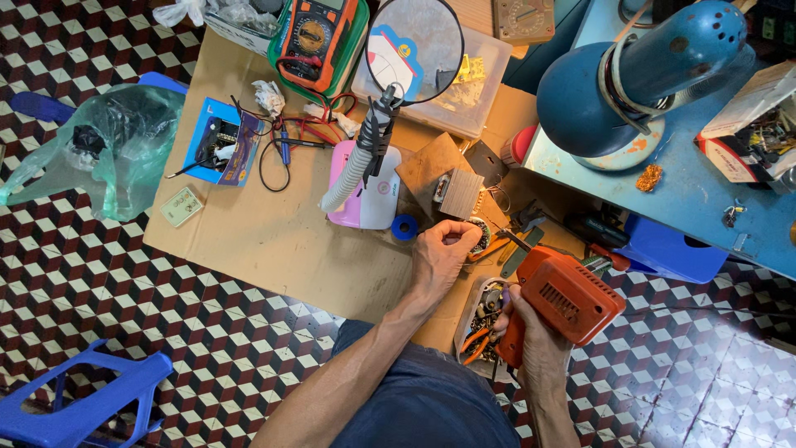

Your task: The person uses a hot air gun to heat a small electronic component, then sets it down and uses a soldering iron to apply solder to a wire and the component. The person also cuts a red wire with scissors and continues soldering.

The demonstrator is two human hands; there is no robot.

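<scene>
Tool in the right hand (531, 332) — an orange pistol-shaped soldering gun (568, 297), fingers wrapped tight round its grip. Its long axis ran up and to the left, from the hand toward the work; the thin metal tip (512, 241) lay just beside the left hand's fingertips.

Left hand (442, 253) sat at the near right part of the cardboard sheet (274, 241), fingers pinched on a small round part (479, 235) with what looked like wound wire. Details of that part were too small to make out. The part lay up and left of the gun's grip, directly in line with the tip — touching or only very near, I could not tell.

Left hand was the nearer one to the part; it held it. Right hand stood back, lower, over a shallow tray (481, 323) of small bits and orange-handled pliers.

Further up the cardboard sheet: a pink-and-white box (369, 203), a roll of blue tape (404, 227) just beside it, a small wooden block (458, 193). A magnifying glass (414, 50) on a flexible neck rose over the far edge, beside an orange meter (315, 37) with red and black leads. A blue lamp (638, 75) stood on the blue table (705, 191) at right. A green plastic bag (108, 149) lay off the sheet's left edge on the tiled floor.
</scene>
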